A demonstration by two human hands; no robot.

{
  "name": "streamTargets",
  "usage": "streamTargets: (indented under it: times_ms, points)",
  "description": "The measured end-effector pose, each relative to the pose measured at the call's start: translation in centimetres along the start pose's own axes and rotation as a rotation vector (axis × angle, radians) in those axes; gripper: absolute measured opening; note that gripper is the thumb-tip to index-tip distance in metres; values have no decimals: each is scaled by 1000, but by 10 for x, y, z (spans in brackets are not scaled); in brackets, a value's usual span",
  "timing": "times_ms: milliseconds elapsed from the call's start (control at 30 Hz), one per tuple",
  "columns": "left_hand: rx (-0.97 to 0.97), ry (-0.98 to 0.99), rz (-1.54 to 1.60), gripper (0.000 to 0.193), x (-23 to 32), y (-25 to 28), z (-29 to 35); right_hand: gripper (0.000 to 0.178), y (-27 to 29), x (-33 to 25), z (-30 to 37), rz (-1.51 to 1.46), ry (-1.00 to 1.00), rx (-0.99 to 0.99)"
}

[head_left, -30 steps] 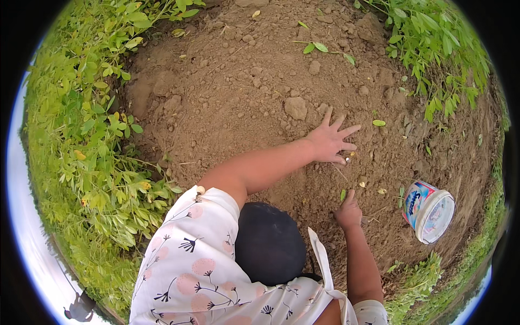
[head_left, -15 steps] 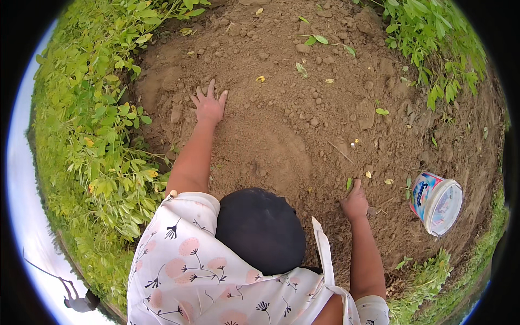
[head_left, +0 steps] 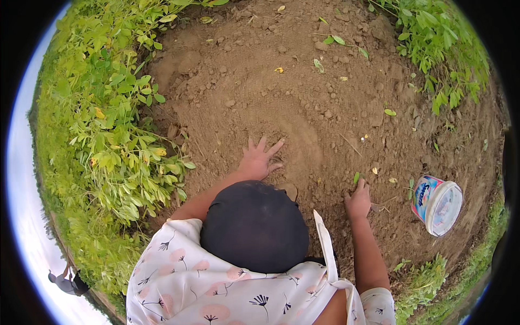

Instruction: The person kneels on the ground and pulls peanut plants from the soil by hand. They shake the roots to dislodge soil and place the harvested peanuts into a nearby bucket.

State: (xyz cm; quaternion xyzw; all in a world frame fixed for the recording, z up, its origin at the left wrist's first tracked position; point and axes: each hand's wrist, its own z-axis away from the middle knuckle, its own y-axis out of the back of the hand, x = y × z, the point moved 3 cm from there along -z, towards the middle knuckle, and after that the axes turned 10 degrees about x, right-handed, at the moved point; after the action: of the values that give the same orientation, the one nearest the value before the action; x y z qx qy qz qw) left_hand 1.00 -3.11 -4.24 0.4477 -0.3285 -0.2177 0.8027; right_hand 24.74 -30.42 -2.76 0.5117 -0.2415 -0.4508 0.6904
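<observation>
My left hand lies on the loose brown soil near the middle of the view, palm down with its fingers spread. Nothing is held in it. To the right and a little nearer, my right hand rests on the ground, its fingers stretched forward and somewhat apart, with nothing visible in them. A small green leaf lies just beyond its fingertips. Beside that wrist is a small greyish piece that I cannot make out. A dark round cap hides the ground between my forearms.
A white, blue and pink plastic bucket stands on the soil at right. Leafy green plants line the left side, with more plants at far right. Yellow leaves and clods are scattered about. Another person shows at the lower left rim.
My left hand has swept nearer and to the right across the soil, from beside the left plants. My right hand stays in nearly the same place, its fingers now more stretched.
</observation>
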Motion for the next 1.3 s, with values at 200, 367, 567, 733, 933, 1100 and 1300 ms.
streamTargets:
  times_ms: [200, 367, 567, 733, 933, 1100, 1300]
  points:
    - [63, -196, -144, 72, 25, 42, -143, 89, 24, -35, 11, -86, 240, 240]
    - [254, 22, -80, 72, 5, 81, -227, 82, 49, -53, -55, -208, 244, 211]
    - [463, 237, -101, 73, -12, 128, -280, 76, 71, -65, -121, -56, 127, -154]
    - [735, 147, 112, 79, -61, 156, -351, 78, 74, -76, -141, 26, 120, -308]
    - [676, 98, 149, 74, -68, 187, -435, 76, 69, -73, -147, 38, 69, -353]
    - [460, 235, -96, 60, -58, 179, -460, 78, 63, -68, -147, 62, 61, -346]
    - [590, 232, -68, 38, -56, 159, -431, 80, 65, -70, -148, 106, 67, -342]
